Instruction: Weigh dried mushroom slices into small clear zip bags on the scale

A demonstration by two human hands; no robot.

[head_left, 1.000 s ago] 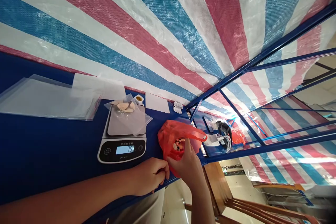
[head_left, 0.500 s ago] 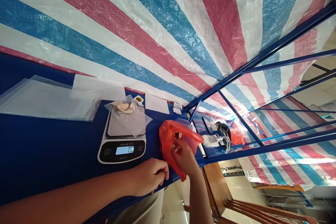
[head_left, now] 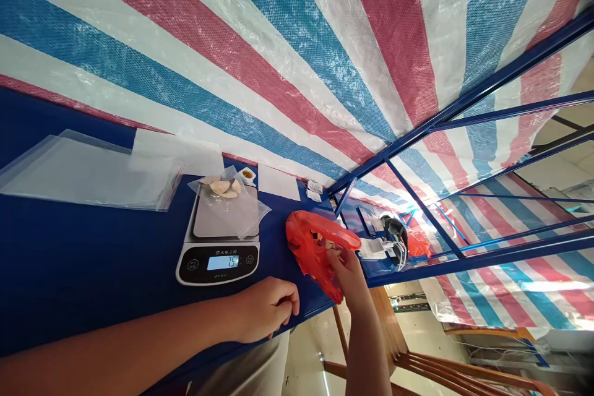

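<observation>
My right hand (head_left: pixel 346 272) grips a red plastic bag (head_left: pixel 310 247) at its mouth, with pale orange pieces showing inside. My left hand (head_left: pixel 266 309) rests curled at the blue table's edge (head_left: pixel 116 266), holding nothing I can see. Nearer the middle, a black and white digital scale (head_left: pixel 218 257) reads 7.5. On its platform lies a clear plastic bag (head_left: pixel 227 213) with pale, curved slices (head_left: pixel 220 189) inside.
Stacked clear bags (head_left: pixel 88 170) and a white sheet (head_left: pixel 179 154) lie at the table's far left. A small cup (head_left: pixel 247 174), white paper (head_left: pixel 278 182) and small sachets (head_left: pixel 314 190) sit beyond the scale. A striped tarp and blue metal frame border the table.
The red bag has flattened and shifted up and right, and my right hand has moved right with it. My left hand stays nearly still, and the scale still reads 7.5.
</observation>
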